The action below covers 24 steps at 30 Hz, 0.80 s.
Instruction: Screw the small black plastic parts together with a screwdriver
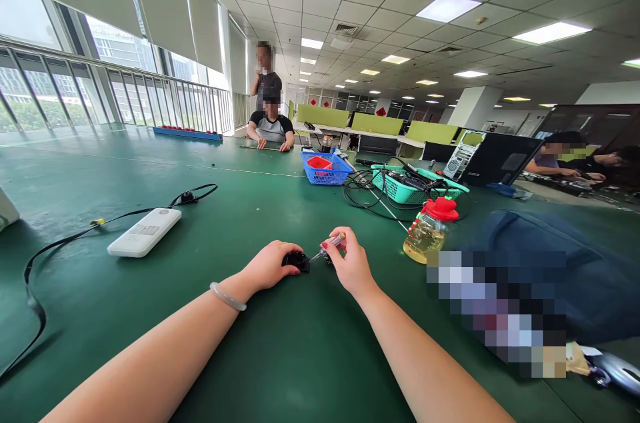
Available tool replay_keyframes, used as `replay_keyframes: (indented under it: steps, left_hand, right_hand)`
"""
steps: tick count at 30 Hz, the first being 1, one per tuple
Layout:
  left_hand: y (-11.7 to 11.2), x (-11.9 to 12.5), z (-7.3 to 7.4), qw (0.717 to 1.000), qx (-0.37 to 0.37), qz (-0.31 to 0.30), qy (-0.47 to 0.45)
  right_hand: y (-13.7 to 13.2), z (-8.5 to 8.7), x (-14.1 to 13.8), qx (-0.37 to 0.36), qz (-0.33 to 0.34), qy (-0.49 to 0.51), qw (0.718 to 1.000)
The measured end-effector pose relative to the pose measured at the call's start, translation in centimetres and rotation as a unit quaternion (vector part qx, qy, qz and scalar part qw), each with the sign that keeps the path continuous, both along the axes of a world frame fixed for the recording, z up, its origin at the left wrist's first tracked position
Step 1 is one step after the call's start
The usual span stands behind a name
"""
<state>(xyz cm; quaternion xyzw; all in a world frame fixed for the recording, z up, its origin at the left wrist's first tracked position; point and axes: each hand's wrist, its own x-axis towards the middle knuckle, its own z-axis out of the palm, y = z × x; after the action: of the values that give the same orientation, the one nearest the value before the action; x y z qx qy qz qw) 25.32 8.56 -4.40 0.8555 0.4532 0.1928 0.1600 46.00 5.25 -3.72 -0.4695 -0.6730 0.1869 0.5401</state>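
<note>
My left hand rests on the green table and grips a small black part between its fingers. My right hand holds a small screwdriver with a clear handle, its tip pointing left at the black part. A pale bangle sits on my left wrist. Both forearms reach in from the bottom edge.
A white remote-like device and a black cable lie to the left. A small oil bottle with a red cap stands right of my hands. Blue basket, green basket, dark blue cloth. People sit at the far end and right.
</note>
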Motion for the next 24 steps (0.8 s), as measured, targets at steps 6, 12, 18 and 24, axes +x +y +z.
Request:
replay_keyframes:
  steps: [6,12,18,24]
  left_hand:
    - [-0.1,0.0,-0.1,1.0,0.005,0.003,0.003]
    - [-0.1,0.1,-0.3,1.0,0.011,0.0,0.006]
    - [-0.3,0.2,0.1,1.0,0.011,-0.012,0.007]
    - [-0.3,0.3,0.2,1.0,0.011,-0.008,0.006]
  right_hand:
    - [-0.7,0.2,-0.3,0.061,0.007,-0.051,0.997]
    - [-1.2,0.0,-0.7,0.138,0.037,-0.107,0.984]
    - [-1.7,0.7,-1.2,0.159,-0.006,-0.185,0.97]
    - [-2.1,0.8,-1.2,0.155,-0.005,-0.173,0.973]
